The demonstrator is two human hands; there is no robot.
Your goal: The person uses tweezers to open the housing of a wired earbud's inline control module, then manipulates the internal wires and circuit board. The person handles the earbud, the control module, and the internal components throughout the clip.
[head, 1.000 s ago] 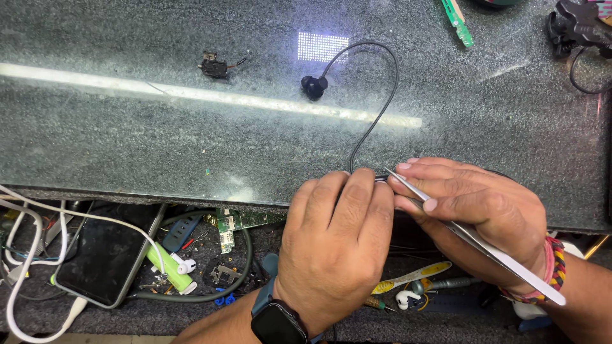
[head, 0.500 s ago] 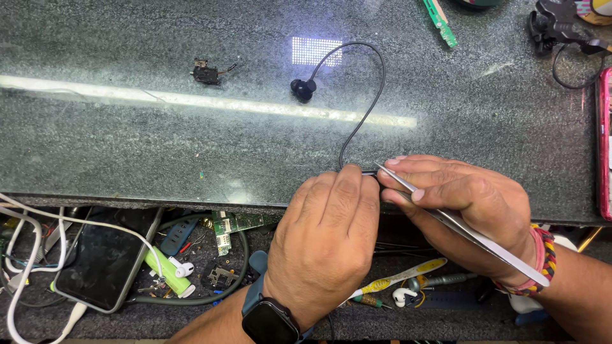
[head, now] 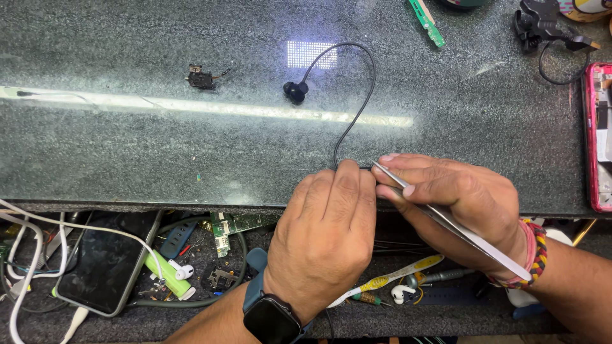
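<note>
I see my right hand (head: 462,204) pinching the tweezers (head: 446,220), tips at the black cable (head: 354,114) under my closed left hand (head: 328,236) (cable runs away up the counter (head: 127,146)).

The counter (head: 127,146) is dark grey stone, finely speckled. A black cable (head: 357,108) ends in a black earbud (head: 294,92). The tweezers (head: 446,220) are silver. A woven wristband (head: 534,245) is striped red, yellow and black. The watch (head: 273,320) is black on a blue strap. A circuit strip (head: 426,22) is green, a phone frame (head: 598,134) pink, a cylinder (head: 164,272) lime green.
</note>
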